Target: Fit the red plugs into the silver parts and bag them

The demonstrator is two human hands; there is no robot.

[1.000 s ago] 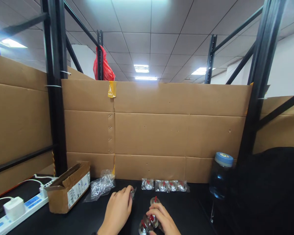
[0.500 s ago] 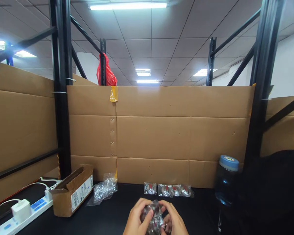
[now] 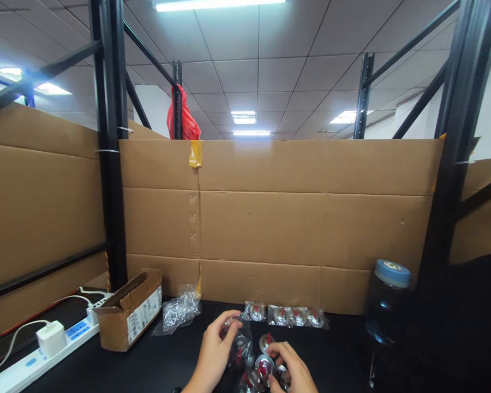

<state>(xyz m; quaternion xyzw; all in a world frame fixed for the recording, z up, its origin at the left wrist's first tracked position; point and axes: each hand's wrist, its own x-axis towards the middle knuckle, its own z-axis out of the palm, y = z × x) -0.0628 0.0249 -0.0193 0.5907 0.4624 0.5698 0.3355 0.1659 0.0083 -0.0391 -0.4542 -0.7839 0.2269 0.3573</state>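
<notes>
My left hand (image 3: 213, 353) pinches a small clear plastic bag (image 3: 239, 343) with a silver and red part inside, held just above the black table (image 3: 163, 365). My right hand (image 3: 292, 375) rests low at the frame's bottom edge on a cluster of loose silver discs with red pieces (image 3: 264, 367). The two hands are close together, a few centimetres apart. A row of bagged silver parts (image 3: 286, 316) lies behind them, against the cardboard wall.
An open cardboard box (image 3: 129, 308) and a crumpled pile of clear bags (image 3: 180, 310) lie at the left. A white power strip with a plug (image 3: 45, 349) runs along the left edge. A blue-lidded jar (image 3: 387, 303) stands at the right beside a black rack post (image 3: 448, 180).
The hands were together around a bag half a second ago; now they have parted, the left keeping the bag and the right lowered onto the loose discs. The view shifted slightly.
</notes>
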